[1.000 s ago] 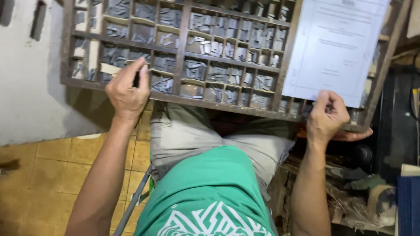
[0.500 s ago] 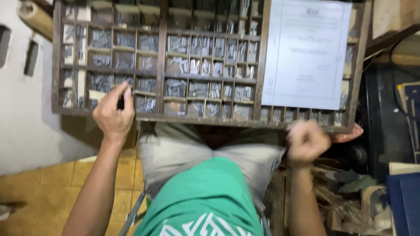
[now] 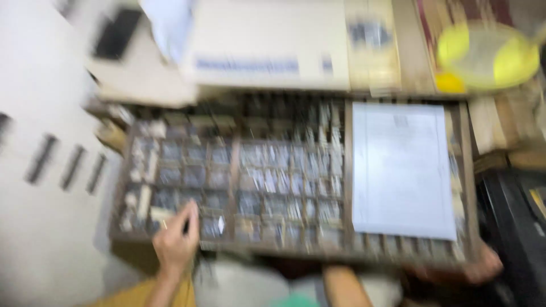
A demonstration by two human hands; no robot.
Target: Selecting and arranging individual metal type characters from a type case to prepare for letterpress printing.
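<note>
The frame is blurred by motion. A wide wooden tray (image 3: 284, 250) with many small compartments of grey metal pieces fills the middle. My left hand (image 3: 175, 241) reaches over its near left edge, fingers pinched around a small dark piece above a front compartment. A white printed sheet (image 3: 401, 170) lies over the tray's right part. Only my right forearm (image 3: 341, 284) shows at the bottom; the hand itself is hidden at the tray's front edge.
A cream box (image 3: 267, 45) lies behind the tray, with a yellow round object (image 3: 489, 57) at the back right. A white cabinet side with dark slots (image 3: 40, 170) stands on the left. Black equipment (image 3: 517, 227) sits on the right.
The view has tilted up and closer, showing the box and yellow object behind the tray. My left hand stays at the front left compartments. My right fist has dropped out of sight.
</note>
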